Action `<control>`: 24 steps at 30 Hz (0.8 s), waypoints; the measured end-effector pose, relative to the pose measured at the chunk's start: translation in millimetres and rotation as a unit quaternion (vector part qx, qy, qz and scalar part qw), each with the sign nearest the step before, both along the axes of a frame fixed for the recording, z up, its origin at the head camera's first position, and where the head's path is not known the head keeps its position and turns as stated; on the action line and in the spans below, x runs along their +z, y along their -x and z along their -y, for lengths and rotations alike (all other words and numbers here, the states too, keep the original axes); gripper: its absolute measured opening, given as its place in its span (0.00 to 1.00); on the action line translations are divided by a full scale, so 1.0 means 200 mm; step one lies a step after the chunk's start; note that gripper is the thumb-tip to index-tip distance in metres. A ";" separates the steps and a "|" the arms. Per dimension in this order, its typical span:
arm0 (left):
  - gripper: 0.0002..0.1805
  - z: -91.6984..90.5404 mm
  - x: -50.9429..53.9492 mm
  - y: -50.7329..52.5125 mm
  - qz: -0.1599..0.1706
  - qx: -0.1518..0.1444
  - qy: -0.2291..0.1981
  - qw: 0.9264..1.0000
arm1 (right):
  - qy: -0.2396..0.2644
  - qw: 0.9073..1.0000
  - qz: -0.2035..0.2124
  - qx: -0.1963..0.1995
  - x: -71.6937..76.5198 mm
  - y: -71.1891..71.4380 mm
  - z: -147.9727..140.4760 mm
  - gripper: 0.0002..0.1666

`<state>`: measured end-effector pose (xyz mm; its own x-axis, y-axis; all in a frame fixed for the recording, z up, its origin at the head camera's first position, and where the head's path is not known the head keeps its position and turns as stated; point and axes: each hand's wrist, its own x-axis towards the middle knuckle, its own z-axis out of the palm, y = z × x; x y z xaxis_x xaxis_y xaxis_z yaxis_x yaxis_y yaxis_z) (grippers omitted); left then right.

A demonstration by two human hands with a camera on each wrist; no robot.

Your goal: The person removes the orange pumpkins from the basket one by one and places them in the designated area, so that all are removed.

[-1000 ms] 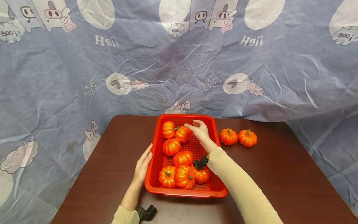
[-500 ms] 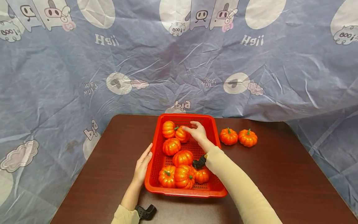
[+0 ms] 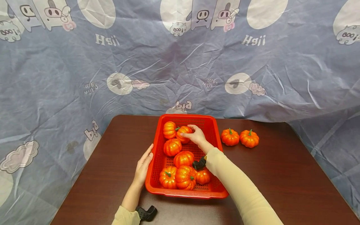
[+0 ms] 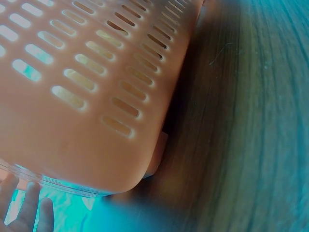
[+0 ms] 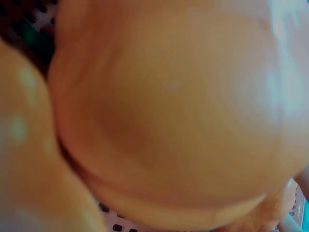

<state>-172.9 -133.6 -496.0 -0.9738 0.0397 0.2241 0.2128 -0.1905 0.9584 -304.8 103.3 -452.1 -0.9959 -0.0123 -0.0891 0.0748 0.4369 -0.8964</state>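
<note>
A red plastic basket with slotted walls holds several small shiny orange pumpkins. My left hand rests against the basket's left side, fingers fairly straight along the rim. In the left wrist view, its fingertips show below the basket wall. Inside the basket, toward the back, my right hand grips a pumpkin from its right, thumb in front and fingers behind. Beside that one lie another pumpkin and one nearer. A blurred pumpkin fills most of the right wrist view.
Two green-stemmed pumpkins stand side by side on the dark wooden table, right of the basket. More pumpkins crowd the basket's near end. A blue-grey printed cloth hangs behind the table.
My right hand has moved left and slightly nearer, from above the basket's back right onto the pumpkin, and its thumb and fingers now wrap it. My left hand has stayed put.
</note>
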 end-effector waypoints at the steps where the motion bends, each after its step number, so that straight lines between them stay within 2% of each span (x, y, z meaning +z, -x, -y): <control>1: 0.25 0.00 0.00 0.00 0.000 0.000 0.001 1.000 | 0.002 1.000 0.001 0.001 0.00 0.00 0.00 0.43; 15: 0.24 0.01 0.00 0.00 -0.005 -0.004 -0.006 1.000 | 0.007 1.000 0.006 -0.012 0.00 0.01 0.01 0.40; 24: 0.25 0.01 -0.01 0.00 -0.009 -0.008 -0.008 1.000 | 0.059 0.998 0.017 -0.023 0.09 -0.02 -0.01 0.40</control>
<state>-173.8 -135.0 -497.7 -0.9686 0.0523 0.2433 0.2276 -0.2092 0.9510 -300.4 106.3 -434.8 -0.9922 0.0217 -0.1225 0.1229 0.3244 -0.9379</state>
